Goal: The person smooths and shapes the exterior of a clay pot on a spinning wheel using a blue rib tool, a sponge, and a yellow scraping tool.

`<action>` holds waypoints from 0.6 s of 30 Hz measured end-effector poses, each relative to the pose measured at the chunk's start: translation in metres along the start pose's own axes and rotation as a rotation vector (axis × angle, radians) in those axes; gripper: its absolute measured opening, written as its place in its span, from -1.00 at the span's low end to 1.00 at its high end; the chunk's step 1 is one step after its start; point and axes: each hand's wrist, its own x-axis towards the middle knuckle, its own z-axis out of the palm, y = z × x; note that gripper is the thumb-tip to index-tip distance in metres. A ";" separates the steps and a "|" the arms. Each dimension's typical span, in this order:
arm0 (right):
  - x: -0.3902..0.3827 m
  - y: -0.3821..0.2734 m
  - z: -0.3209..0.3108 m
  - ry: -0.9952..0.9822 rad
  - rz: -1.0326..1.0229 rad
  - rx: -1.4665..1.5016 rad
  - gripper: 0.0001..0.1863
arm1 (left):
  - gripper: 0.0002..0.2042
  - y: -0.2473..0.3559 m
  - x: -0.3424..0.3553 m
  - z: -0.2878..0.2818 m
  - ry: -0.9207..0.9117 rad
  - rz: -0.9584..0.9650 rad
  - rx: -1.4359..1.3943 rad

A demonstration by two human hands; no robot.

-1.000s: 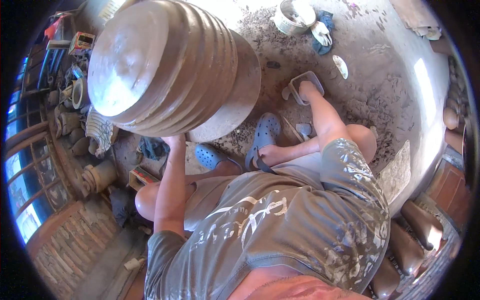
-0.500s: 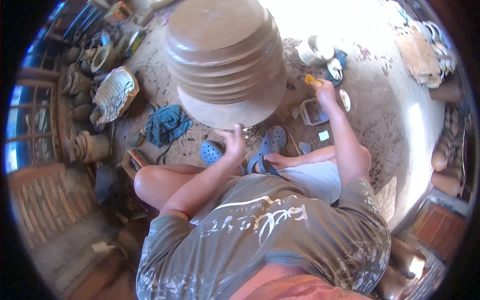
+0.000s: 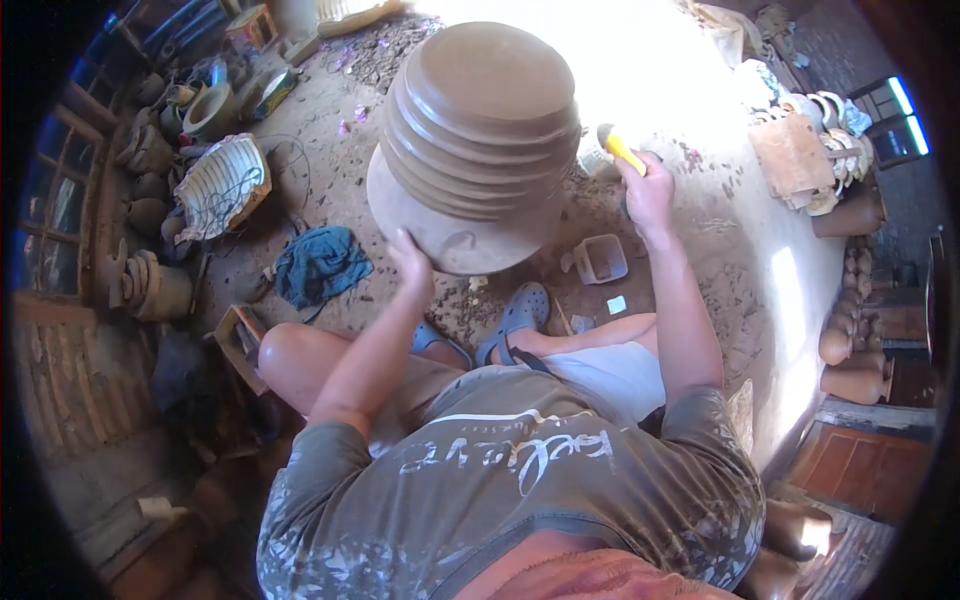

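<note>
A large brown ribbed clay pot (image 3: 480, 140) stands in front of me on the dirt floor. My left hand (image 3: 410, 262) rests flat against the pot's lower rim, fingers spread. My right hand (image 3: 645, 190) is raised at the pot's right side and grips a yellow-handled tool (image 3: 622, 148) whose head points toward the pot wall. I sit with knees bent, grey clogs (image 3: 520, 315) on my feet just below the pot.
A blue rag (image 3: 318, 265) lies on the floor left of the pot. A small clear plastic tub (image 3: 603, 258) sits to the right. A woven basket (image 3: 222, 185) and clay vessels (image 3: 150, 285) crowd the left; more pots (image 3: 850, 365) line the right wall.
The view has swung so the pot sits centred. My right hand rose from the floor with the yellow-handled tool to the pot's side. My left hand stays on the pot's lower rim.
</note>
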 end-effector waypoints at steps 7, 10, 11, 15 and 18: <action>0.010 -0.089 0.016 -0.007 -0.189 0.005 -0.73 | -0.08 -0.060 -0.107 -0.001 -0.825 -0.423 0.145; 0.018 -0.076 0.021 -0.024 -0.092 0.046 -0.73 | -0.06 -0.031 -0.110 0.013 -0.287 -0.373 -0.152; 0.020 -0.083 0.028 -0.042 -0.085 0.081 -0.73 | -0.04 -0.039 -0.054 0.004 -0.241 -0.105 -0.339; 0.021 -0.071 0.030 -0.038 -0.019 0.156 -0.76 | -0.22 0.047 0.040 -0.016 -0.203 -0.091 -0.445; 0.017 -0.073 0.031 -0.058 0.012 0.173 -0.77 | -0.22 0.023 0.010 -0.007 -0.084 0.019 -0.198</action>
